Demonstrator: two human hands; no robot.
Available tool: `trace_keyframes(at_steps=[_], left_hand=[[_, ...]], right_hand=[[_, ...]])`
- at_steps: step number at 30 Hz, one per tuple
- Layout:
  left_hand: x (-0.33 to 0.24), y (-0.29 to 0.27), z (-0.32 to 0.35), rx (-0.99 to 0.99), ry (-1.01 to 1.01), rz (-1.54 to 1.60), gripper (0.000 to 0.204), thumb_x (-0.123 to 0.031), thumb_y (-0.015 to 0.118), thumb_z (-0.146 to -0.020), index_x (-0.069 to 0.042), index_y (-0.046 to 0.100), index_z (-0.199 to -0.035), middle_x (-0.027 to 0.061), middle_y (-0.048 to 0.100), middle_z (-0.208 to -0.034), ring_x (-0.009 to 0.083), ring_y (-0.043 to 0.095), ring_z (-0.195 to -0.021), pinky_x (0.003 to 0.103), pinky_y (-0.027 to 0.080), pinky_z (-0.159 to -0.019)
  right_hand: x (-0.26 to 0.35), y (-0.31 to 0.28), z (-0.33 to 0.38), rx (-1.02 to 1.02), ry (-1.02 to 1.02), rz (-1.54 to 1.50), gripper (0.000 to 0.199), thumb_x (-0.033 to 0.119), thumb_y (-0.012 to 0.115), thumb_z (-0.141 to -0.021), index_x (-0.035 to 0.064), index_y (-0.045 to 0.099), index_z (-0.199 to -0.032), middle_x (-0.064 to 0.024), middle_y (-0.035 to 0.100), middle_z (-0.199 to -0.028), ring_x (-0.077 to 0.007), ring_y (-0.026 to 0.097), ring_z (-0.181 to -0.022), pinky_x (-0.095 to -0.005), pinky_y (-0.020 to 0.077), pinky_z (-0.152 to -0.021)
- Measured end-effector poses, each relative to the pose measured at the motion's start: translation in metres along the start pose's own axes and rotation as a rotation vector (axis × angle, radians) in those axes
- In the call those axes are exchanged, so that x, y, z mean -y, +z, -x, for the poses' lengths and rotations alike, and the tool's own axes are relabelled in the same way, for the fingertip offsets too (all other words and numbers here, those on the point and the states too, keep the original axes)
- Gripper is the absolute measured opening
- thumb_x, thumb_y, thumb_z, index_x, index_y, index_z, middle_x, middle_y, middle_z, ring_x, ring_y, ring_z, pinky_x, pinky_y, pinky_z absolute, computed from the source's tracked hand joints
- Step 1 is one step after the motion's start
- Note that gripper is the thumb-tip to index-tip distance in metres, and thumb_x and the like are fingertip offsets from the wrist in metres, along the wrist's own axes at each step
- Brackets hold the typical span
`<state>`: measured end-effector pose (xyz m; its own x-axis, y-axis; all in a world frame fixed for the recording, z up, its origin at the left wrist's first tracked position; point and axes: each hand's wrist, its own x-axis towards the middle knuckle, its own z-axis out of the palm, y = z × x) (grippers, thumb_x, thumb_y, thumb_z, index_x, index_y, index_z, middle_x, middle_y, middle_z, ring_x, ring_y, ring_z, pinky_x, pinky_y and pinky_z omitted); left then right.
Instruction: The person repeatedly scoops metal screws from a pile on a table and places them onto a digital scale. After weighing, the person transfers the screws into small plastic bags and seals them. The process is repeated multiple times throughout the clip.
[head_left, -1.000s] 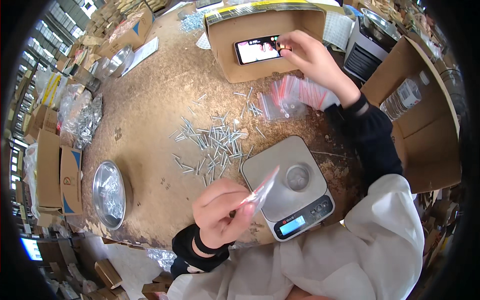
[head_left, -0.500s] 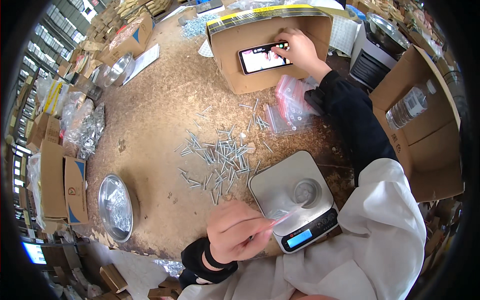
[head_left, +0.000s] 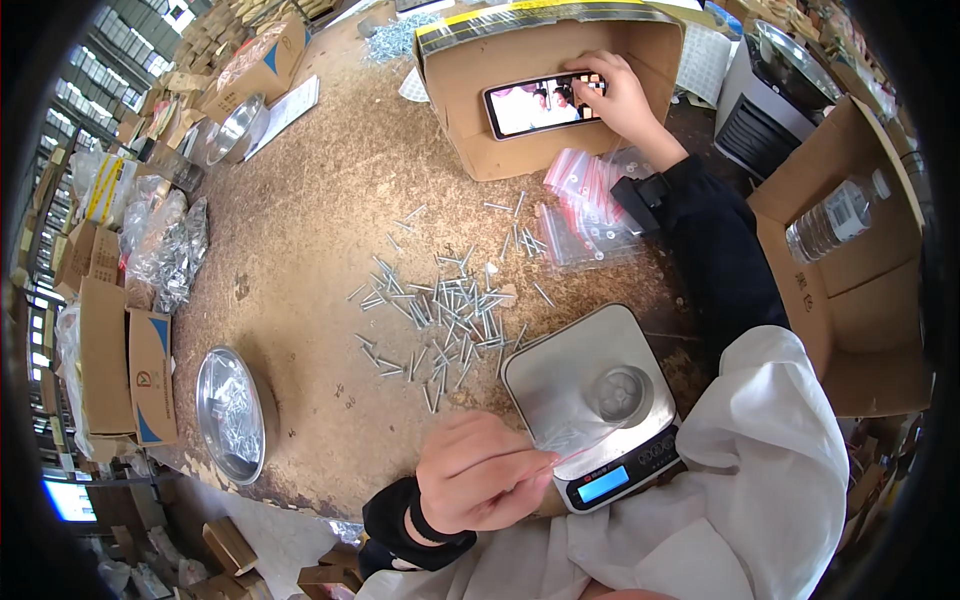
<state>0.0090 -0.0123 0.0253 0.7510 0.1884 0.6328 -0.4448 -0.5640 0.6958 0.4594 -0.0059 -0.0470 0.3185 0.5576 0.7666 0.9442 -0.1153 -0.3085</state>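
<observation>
My left hand (head_left: 484, 470) is closed, its thumb and fingertips pinching a small clear zip bag (head_left: 580, 440) with a red edge. The bag hangs over the digital scale (head_left: 545, 375). On the scale's steel plate stands a small round cup (head_left: 621, 394). My right hand (head_left: 622, 100) is stretched forward into an open cardboard box (head_left: 455, 140) lying on its side. Its fingers curl over the upper right edge of a phone (head_left: 520, 108), with the thumb at the lit screen. Loose screws (head_left: 450, 320) lie scattered between the hands.
Clear zip bags with red edges (head_left: 585, 215) lie beneath my right forearm. A steel bowl (head_left: 262, 420) of small clear packets sits at the left edge. To the right, a cardboard box (head_left: 870, 330) holds a plastic bottle (head_left: 830, 220). Plastic-wrapped goods (head_left: 175, 245) crowd the far left.
The phone's screen picture has changed, and my right thumb has shifted along its right end. My left hand holds the bag in nearly the same place. The view has shifted slightly.
</observation>
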Motion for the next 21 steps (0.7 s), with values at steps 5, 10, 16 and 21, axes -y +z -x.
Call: trace_keyframes(at_steps=[5, 10, 16, 21], left_hand=[[0.002, 0.0, 0.0, 0.002, 0.007, -0.026, 0.016, -0.001, 0.076, -0.07, 0.0, 0.073, -0.085, 0.0066, 0.063, -0.073, 0.02, 0.059, -0.055, 0.031, 0.045, -0.05], [0.001, -0.002, 0.002, 0.003, -0.028, -0.031, 0.014, -0.001, 0.076, -0.071, 0.0, 0.073, -0.085, 0.0065, 0.063, -0.073, 0.02, 0.059, -0.057, 0.031, 0.047, -0.052], [0.001, -0.002, 0.001, 0.0, -0.01, -0.042, 0.014, -0.001, 0.076, -0.071, 0.0, 0.073, -0.085, 0.0058, 0.062, -0.071, 0.0199, 0.059, -0.056, 0.031, 0.047, -0.052], [0.001, 0.0, 0.002, -0.016, -0.021, -0.048, 0.014, -0.001, 0.076, -0.072, -0.001, 0.072, -0.085, 0.0048, 0.062, -0.071, 0.0195, 0.059, -0.055, 0.03, 0.046, -0.051]], right_hand=[[-0.007, 0.005, 0.006, -0.052, 0.054, -0.16, 0.031, 0.012, 0.067, -0.081, 0.0067, 0.069, -0.112, -0.0107, 0.065, -0.104, -0.0311, 0.059, -0.106, -0.0409, 0.0468, -0.095], [-0.009, 0.001, 0.01, -0.057, 0.003, -0.056, 0.025, 0.007, 0.064, -0.088, 0.0012, 0.068, -0.111, -0.0106, 0.062, -0.107, -0.0242, 0.061, -0.104, -0.0333, 0.0493, -0.09], [-0.016, 0.002, 0.018, -0.048, 0.209, -0.274, 0.03, 0.012, 0.069, -0.085, 0.0041, 0.067, -0.114, -0.0105, 0.057, -0.109, -0.0249, 0.061, -0.102, -0.0336, 0.0513, -0.085], [-0.008, 0.003, 0.023, -0.047, 0.133, -0.108, 0.042, 0.018, 0.075, -0.078, 0.0082, 0.064, -0.117, -0.0131, 0.056, -0.113, -0.0338, 0.06, -0.105, -0.0408, 0.0497, -0.09]])
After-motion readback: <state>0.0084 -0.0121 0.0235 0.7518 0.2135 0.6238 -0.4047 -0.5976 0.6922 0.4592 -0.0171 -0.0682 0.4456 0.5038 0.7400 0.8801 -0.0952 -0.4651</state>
